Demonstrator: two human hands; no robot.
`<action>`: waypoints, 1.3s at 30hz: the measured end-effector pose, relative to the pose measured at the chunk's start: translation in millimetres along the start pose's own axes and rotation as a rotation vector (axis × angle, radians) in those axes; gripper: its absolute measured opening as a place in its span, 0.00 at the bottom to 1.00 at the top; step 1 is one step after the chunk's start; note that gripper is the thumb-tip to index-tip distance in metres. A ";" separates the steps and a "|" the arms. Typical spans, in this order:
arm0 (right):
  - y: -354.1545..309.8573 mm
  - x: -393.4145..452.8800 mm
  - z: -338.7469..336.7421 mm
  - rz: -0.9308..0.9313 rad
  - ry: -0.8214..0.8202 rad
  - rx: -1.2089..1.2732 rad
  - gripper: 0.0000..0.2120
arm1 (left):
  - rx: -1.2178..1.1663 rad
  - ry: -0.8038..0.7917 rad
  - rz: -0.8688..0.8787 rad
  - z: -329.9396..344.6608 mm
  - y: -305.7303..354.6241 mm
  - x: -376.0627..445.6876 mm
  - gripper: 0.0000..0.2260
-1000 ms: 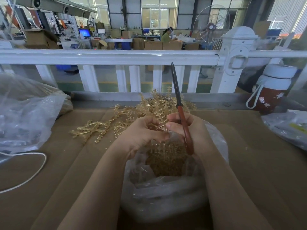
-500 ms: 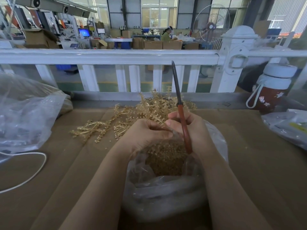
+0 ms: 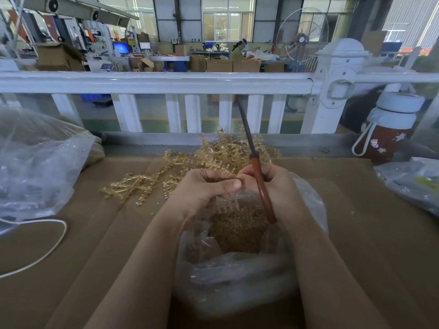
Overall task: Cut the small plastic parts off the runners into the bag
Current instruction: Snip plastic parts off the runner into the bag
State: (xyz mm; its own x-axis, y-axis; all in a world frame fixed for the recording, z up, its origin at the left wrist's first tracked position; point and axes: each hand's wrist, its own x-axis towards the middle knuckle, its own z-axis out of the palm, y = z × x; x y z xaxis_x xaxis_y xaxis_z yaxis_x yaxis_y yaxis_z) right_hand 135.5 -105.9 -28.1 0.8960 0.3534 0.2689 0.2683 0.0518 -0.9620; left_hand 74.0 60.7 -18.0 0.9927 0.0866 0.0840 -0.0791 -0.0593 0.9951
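A clear plastic bag (image 3: 240,279) stands open on the cardboard in front of me, half full of small tan cut parts (image 3: 237,229). Over its mouth my left hand (image 3: 204,191) pinches a thin tan runner (image 3: 225,178) between thumb and fingers. My right hand (image 3: 275,184) grips scissors with red handles (image 3: 262,191); the dark blades (image 3: 244,124) point up and away, closed as far as I can see. A heap of tan runners (image 3: 190,167) lies on the cardboard just beyond my hands.
A large crumpled clear bag (image 3: 35,160) sits at the left, with a white cable (image 3: 50,248) looping below it. A red and white flask (image 3: 389,129) stands at the right, beside another plastic bag (image 3: 411,181). A white railing (image 3: 166,83) borders the far side.
My hands have stayed over the bag with only small shifts. My left thumb has slid right along the runner. The scissors keep the same tilt.
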 end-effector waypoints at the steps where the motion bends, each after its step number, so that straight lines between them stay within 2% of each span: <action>1: 0.3 -0.2 0.4 -0.003 -0.008 -0.014 0.03 | 0.000 0.006 0.006 1.1 -0.3 0.3 0.10; 4: 1.5 -0.2 -1.6 -0.016 -0.016 -0.035 0.05 | -0.012 0.044 0.021 0.8 -2.4 1.3 0.10; 6: 1.4 0.7 -4.6 -0.030 0.011 -0.095 0.14 | -0.018 0.084 0.026 -1.2 -3.5 1.4 0.10; 9: 5.3 1.1 -6.3 -0.029 0.034 -0.371 0.30 | -0.040 0.134 0.048 -2.0 -5.5 2.7 0.06; 11: 11.1 0.3 -6.9 -0.029 0.002 -0.478 0.33 | -0.041 0.157 0.073 -2.4 -6.7 4.0 0.07; 16: 21.2 -0.6 -9.8 -0.074 -0.019 -0.649 0.32 | -0.047 0.187 0.159 -5.0 -6.4 3.4 0.11; 20: 21.3 -3.1 -9.4 -0.136 -0.018 -0.713 0.27 | -0.025 0.224 0.194 -6.1 -6.3 4.2 0.07; 28: 18.5 -4.0 -8.4 -0.188 -0.005 -0.781 0.26 | 0.056 0.264 0.213 -7.5 -4.3 3.7 0.07; 34: 16.2 -4.2 -8.9 -0.216 0.030 -0.826 0.32 | 0.052 0.278 0.236 -8.9 -2.8 3.1 0.05; 39: 14.2 -5.4 -7.6 -0.214 0.039 -0.832 0.28 | 0.037 0.242 0.237 -10.2 -1.4 1.5 0.06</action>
State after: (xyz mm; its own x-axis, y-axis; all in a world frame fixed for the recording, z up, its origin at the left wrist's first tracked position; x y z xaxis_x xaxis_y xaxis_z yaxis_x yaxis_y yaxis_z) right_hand 137.1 -114.1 -42.8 0.8040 0.3813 0.4562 0.5913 -0.5933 -0.5462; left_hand 74.7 71.1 -18.8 0.8964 0.2996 0.3268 -0.2969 -0.1416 0.9443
